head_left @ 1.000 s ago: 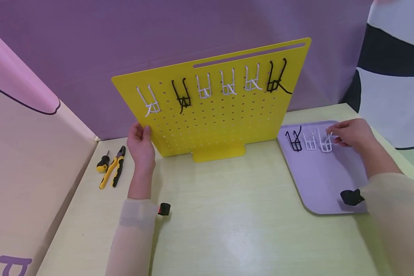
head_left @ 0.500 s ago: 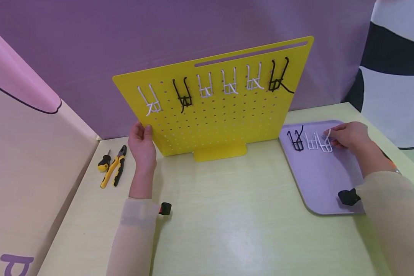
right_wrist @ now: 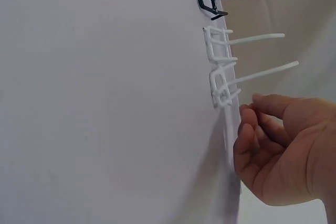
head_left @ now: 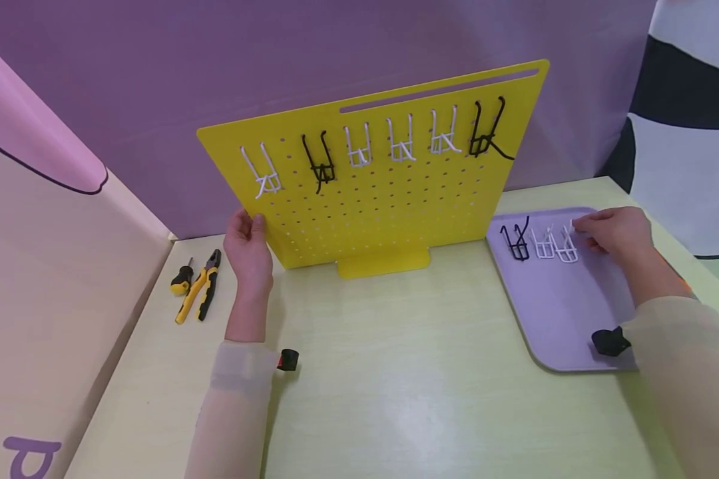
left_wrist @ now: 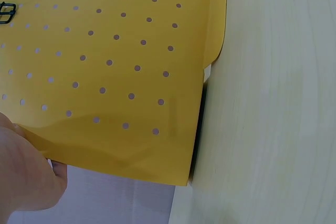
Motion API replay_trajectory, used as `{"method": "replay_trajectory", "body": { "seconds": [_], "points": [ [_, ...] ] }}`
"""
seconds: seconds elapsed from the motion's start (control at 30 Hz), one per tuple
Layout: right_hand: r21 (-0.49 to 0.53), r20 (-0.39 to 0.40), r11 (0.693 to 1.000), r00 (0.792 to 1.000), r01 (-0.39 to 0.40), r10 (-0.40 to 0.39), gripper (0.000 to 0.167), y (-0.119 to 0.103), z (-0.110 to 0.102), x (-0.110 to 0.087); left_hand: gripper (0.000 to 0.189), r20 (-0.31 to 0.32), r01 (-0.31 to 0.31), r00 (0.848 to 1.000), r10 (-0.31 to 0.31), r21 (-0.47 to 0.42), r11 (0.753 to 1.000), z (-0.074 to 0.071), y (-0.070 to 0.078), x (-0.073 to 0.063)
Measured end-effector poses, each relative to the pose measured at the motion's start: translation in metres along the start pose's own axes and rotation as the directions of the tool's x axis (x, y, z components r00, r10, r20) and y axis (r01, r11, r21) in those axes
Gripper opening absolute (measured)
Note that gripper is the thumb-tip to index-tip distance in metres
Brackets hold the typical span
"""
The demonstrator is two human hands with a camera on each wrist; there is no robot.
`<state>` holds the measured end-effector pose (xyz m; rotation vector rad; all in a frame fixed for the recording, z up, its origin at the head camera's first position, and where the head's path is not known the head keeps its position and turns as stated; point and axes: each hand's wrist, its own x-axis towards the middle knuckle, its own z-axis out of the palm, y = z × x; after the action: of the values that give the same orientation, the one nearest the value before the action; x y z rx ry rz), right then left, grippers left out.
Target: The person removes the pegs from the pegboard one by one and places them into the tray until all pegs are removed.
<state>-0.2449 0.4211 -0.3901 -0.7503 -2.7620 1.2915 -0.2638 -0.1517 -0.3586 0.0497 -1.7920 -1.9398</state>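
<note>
A yellow pegboard (head_left: 371, 206) stands upright, a row of white and black wire hooks (head_left: 401, 150) along its upper part. My left hand (head_left: 248, 256) grips its left edge, thumb in front and fingers behind; the left wrist view shows the hand (left_wrist: 29, 171) at that edge. On a lilac tray (head_left: 566, 319) stand a black hook (head_left: 516, 245), a white hook (head_left: 542, 245) and another white hook (head_left: 566, 249) at the right. My right hand (head_left: 617, 229) is beside this last one. In the right wrist view its loosely curled fingers (right_wrist: 247, 140) are just apart from the white hook (right_wrist: 223, 87).
Yellow-and-black pliers (head_left: 200, 286) and a stubby screwdriver (head_left: 182, 276) lie on the table (head_left: 359, 372) left of the pegboard. A purple backdrop (head_left: 156, 80) rises behind the board. The tray's left rim is close to the pegboard's right lower corner.
The rightmost white hook has shifted left, right up to the other white hook on the tray. My right hand has since drawn slightly away from it. The left hand keeps its grip.
</note>
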Motion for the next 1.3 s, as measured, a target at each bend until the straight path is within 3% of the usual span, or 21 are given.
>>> {"method": "replay_trajectory", "body": {
  "seconds": [0.27,0.4,0.57,0.83,1.07,1.3],
  "points": [
    [0.006,-0.082,0.997,0.993,0.083,-0.082,0.066,-0.015,-0.006,-0.012,0.024,-0.007,0.02,1.0,-0.02,0.014,1.0,0.001,0.001,0.001],
    [0.025,-0.155,0.989,0.978,0.146,-0.141,0.065,-0.029,-0.007,-0.022,0.024,-0.005,0.033,0.999,-0.033,0.015,0.999,0.001,0.001,0.0],
    [0.12,-0.224,0.969,0.956,0.217,-0.187,0.058,-0.052,-0.004,-0.036,0.024,-0.012,0.026,1.0,-0.026,0.021,0.999,0.001,0.002,-0.001],
    [0.277,-0.288,0.884,0.91,0.376,-0.297,0.04,-0.091,0.004,-0.062,0.024,-0.012,0.027,1.0,-0.027,0.013,1.0,0.001,0.002,-0.001],
    [0.317,-0.332,0.818,0.864,0.48,-0.379,0.028,-0.119,0.009,-0.087,0.025,-0.004,0.021,1.0,-0.021,0.015,1.0,0.001,0.002,-0.001],
    [0.363,-0.352,0.779,0.849,0.512,-0.394,0.027,-0.14,0.013,-0.105,0.027,-0.002,0.019,1.0,-0.019,0.017,1.0,0.001,0.003,-0.002]
  ]
}}
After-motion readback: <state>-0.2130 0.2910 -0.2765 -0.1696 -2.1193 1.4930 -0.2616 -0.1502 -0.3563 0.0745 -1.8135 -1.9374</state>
